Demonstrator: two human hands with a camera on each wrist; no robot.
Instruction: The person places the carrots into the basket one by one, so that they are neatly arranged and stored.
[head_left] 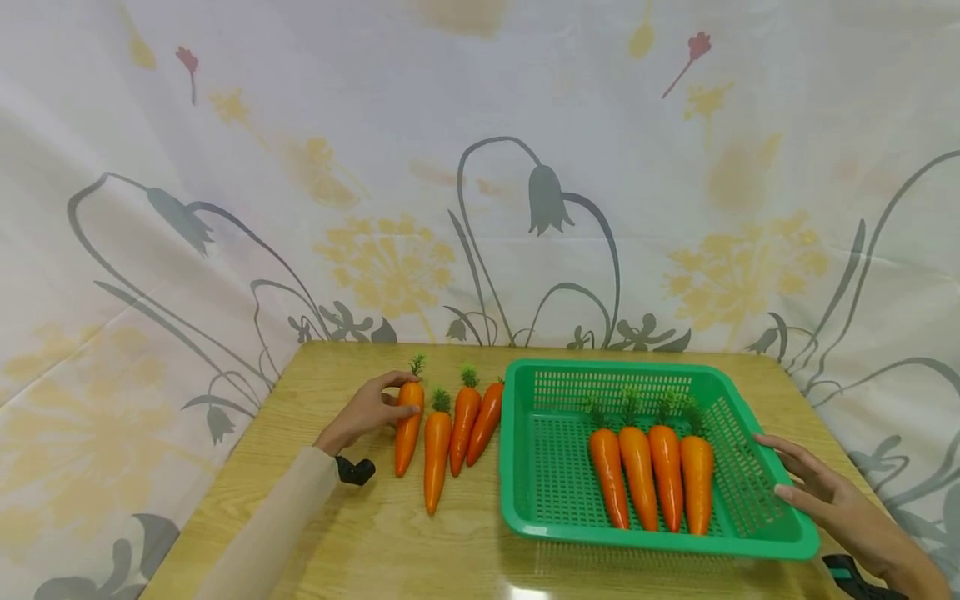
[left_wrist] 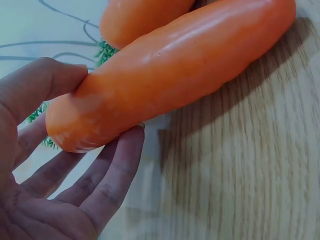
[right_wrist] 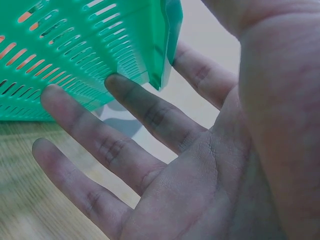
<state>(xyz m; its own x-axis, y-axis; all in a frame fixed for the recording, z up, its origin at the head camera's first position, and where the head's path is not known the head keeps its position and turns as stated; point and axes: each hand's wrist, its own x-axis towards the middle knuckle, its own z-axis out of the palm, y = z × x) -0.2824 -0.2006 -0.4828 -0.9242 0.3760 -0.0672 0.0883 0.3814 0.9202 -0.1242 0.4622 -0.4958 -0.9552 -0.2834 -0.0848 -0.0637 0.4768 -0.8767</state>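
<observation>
My left hand (head_left: 375, 410) grips the top of an orange carrot (head_left: 408, 429) with a green leafy tuft; its thumb lies on one side and fingers on the other in the left wrist view. Beside it, three more carrots (head_left: 437, 458) lie side by side on the table. A green slatted plastic basket (head_left: 513, 467) stands to their right, with several carrots (head_left: 667, 479) in a row inside, tufts toward the back. At the basket's right side rests my right hand (head_left: 832, 492), its fingers extended. In the right wrist view its fingertips (right_wrist: 117, 82) lie against the slatted wall.
A wooden table (head_left: 352, 533) with light grain carries everything. A pale cloth (head_left: 420, 108) printed with grey and yellow flowers hangs right behind the table and along its sides. Dark straps (head_left: 354, 471) are worn on both wrists.
</observation>
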